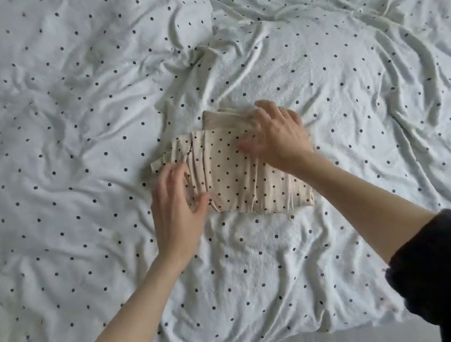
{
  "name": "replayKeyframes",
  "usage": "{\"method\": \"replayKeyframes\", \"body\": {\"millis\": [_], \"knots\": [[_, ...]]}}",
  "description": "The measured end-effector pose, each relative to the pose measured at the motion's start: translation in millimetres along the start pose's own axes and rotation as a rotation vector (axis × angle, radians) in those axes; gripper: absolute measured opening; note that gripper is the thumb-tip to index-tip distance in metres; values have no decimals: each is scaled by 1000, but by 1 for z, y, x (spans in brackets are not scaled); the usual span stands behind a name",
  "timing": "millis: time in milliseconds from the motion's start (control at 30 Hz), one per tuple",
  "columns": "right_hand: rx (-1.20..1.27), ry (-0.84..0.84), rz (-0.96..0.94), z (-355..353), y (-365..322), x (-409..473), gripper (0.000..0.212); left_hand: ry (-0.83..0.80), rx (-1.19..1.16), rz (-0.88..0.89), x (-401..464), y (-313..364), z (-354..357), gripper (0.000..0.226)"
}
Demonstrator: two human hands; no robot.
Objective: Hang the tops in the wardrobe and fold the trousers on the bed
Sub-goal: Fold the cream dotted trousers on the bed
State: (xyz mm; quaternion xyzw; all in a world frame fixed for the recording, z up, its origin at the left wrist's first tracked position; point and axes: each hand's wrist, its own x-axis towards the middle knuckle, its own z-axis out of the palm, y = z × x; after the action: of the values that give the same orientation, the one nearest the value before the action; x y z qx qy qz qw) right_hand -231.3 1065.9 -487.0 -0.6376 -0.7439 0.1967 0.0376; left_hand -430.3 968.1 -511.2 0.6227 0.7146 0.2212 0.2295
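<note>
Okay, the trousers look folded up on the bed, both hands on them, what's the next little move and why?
Probably press and smooth the bundle flat. The trousers already lie as a compact folded stack on the bed, with layered edges fanned out at its left end. The left hand and right hand both rest on it with spread fingers.

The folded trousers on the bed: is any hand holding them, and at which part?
Neither hand grips them. The left hand rests flat on the left end of the folded trousers; the right hand presses on the upper right part, fingers straight.
</note>
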Motion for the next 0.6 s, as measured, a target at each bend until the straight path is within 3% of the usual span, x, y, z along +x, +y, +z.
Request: {"method": "replayKeyframes", "body": {"millis": [100,133,200,267,333,433,600], "knots": [[-72,-285,25,-17,-6,34,92,-92,-352,-580,16,-6,-12,73],[-94,-333,23,-20,-8,40,90,-196,-501,-732,20,-7,-14,61],[-104,-413,9,-20,-17,47,70,-464,-654,-860,19,-7,-18,33],[-143,-430,-14,-18,-27,48,43,-527,-743,-878,18,-5,-16,30],[-157,-393,-8,-15,-31,47,29,-423,-850,-944,25,-2,-15,49],[-20,-407,88,-27,-27,40,39,-334,-840,-933,42,2,-19,62],[366,-484,418,-56,-1,14,40,-189,-762,-622,88,22,-38,52]]}}
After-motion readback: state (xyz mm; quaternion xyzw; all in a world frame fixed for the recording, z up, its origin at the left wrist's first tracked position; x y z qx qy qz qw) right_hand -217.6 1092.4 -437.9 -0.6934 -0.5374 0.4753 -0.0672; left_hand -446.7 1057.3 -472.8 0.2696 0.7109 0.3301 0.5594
